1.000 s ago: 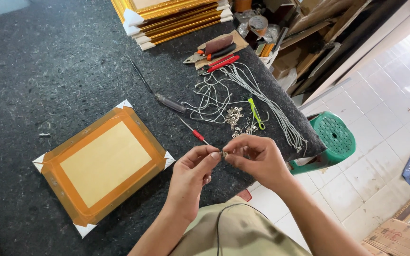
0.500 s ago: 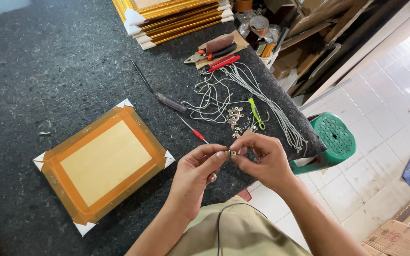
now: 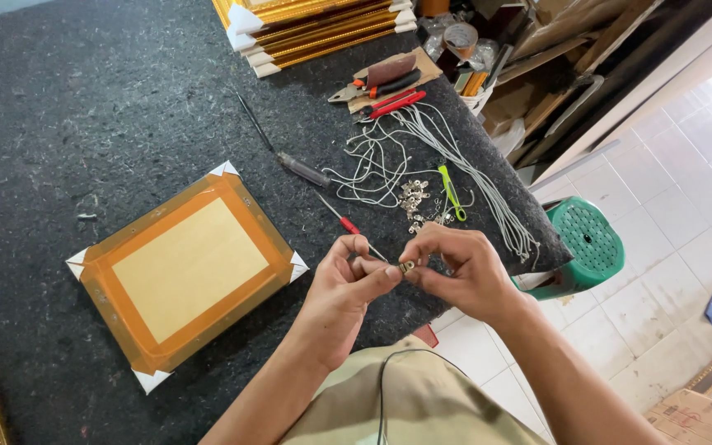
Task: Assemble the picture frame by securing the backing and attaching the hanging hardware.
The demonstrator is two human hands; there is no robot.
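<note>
Both hands are meeting over the near edge of a dark felt-covered table (image 3: 84, 107), and between them they are pinching a small metal fitting (image 3: 407, 267), which is sitting right at the fingertips, just above the table's edge. The left hand (image 3: 348, 276) is closing its thumb and forefinger narrowly on the near side of the fitting, the other fingers curling in behind; the right hand (image 3: 459, 268) is gripping the same piece from the other side with its fingertips bunched tight (what kind of fitting it is exactly, the view is too small to tell). Just beyond the left hand a thin screwdriver with a red handle (image 3: 348, 224) is lying on the felt, its tip pointing toward the fingers. Further back a little heap of similar metal fittings (image 3: 414, 200) is resting beside a green-handled tool (image 3: 452, 191), and a loose tangle of pale cord (image 3: 455, 156) is trailing across the table toward its right edge. A longer dark-handled awl (image 3: 286, 161) is lying near the cords. To the left of the hands a picture frame (image 3: 187, 272) is lying face down, its back taped in brown, with white protectors on the corners. At the far side red-handled pliers (image 3: 385, 92) are sitting near a stack of gilt frames (image 3: 323, 25). A green plastic stool (image 3: 583, 243) is standing on the tiled floor beside the table.
</note>
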